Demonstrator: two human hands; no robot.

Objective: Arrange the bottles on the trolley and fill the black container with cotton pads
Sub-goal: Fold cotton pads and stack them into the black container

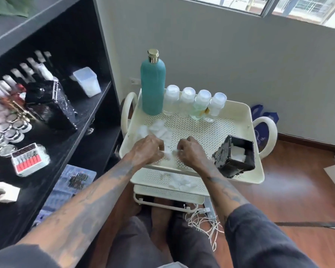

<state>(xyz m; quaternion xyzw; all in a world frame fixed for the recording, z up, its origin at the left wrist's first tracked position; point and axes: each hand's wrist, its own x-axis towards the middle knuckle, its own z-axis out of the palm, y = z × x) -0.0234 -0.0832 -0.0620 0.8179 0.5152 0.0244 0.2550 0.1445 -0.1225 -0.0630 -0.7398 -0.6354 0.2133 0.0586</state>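
On the cream trolley, a tall teal bottle with a gold cap stands at the back left of the top tray. Beside it stand several small clear bottles in a row. A black container sits tilted at the tray's front right, with a few white cotton pads inside. Loose cotton pads lie on the tray's left part. My left hand and my right hand rest close together on the pads near the front edge, fingers curled onto them.
A black shelf unit stands close on the left, holding nail polish bottles, a black box, a clear tub and a drill-bit case. More pads lie on the trolley's lower tray. White cables lie on the wooden floor.
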